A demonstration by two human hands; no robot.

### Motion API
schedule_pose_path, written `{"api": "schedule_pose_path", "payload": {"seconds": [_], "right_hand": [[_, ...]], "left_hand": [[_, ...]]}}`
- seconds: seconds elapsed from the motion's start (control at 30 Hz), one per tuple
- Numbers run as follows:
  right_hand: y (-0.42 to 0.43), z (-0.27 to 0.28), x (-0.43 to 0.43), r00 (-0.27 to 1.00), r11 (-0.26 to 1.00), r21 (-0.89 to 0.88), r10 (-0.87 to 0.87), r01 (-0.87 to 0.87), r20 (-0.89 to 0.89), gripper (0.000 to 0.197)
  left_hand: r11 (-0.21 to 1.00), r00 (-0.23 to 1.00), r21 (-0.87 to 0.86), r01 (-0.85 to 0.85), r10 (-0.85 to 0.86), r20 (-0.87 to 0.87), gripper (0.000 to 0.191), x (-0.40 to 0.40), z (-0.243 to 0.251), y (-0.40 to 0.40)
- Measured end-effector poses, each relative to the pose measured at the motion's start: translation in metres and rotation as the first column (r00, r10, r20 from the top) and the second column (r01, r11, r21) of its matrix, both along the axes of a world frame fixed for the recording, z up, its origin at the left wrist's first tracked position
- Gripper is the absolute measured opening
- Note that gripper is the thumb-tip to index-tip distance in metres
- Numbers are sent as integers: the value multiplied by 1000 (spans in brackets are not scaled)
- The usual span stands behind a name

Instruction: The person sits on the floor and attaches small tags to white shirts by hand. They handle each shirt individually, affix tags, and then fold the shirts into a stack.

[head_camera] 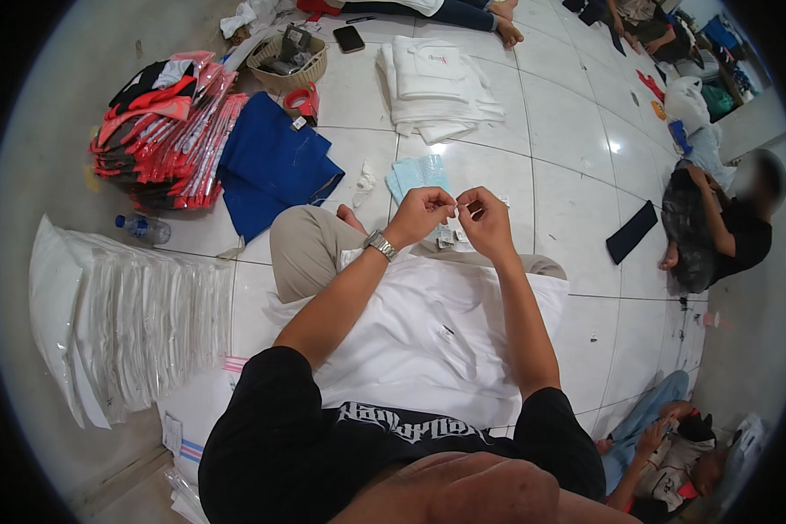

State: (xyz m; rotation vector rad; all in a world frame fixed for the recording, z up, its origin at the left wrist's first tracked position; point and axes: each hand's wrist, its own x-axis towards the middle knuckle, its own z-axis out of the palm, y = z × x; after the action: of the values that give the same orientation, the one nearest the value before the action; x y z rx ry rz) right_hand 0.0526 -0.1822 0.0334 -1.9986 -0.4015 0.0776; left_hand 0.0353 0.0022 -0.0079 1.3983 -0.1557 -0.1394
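Note:
The fingertips of my left hand (pixel 426 208) and my right hand (pixel 486 219) meet above my crossed legs, pinched on a tiny whitish piece (pixel 456 207) too small to identify. Across my lap lies a white garment (pixel 393 334) with a small label (pixel 447 333) showing on it. Just below my fingers are several small paper labels (pixel 445 238), partly hidden by my right hand. Light-blue patterned sheets (pixel 421 174) rest on the tiles directly beyond my hands.
Folded white garments (pixel 432 78) are stacked ahead. At left are blue fabric (pixel 268 164), a red tape dispenser (pixel 301 103), a basket (pixel 295 75), bagged red garments (pixel 170 144), a bottle (pixel 144 229) and bagged white garments (pixel 137 314). People (pixel 727 223) sit at right near dark cloth (pixel 632 232).

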Motion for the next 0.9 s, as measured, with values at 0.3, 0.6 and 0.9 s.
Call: {"api": "schedule_pose_path", "payload": {"seconds": [0.3,0.6,0.9], "right_hand": [[12,14,-19,994,999,-22,-34,37,102,7],[13,20,-32,995,998,19,-60,58,85,6],[10,19,-40,989,959,243,-146,146,-17,6]], "left_hand": [[998,998,-7,59,-59,26,11,-4,5,6],[987,993,-110,116,-117,3,12,-6,8,8],[978,999,-208,24,-30,-24,11,-14,23,2]]}}
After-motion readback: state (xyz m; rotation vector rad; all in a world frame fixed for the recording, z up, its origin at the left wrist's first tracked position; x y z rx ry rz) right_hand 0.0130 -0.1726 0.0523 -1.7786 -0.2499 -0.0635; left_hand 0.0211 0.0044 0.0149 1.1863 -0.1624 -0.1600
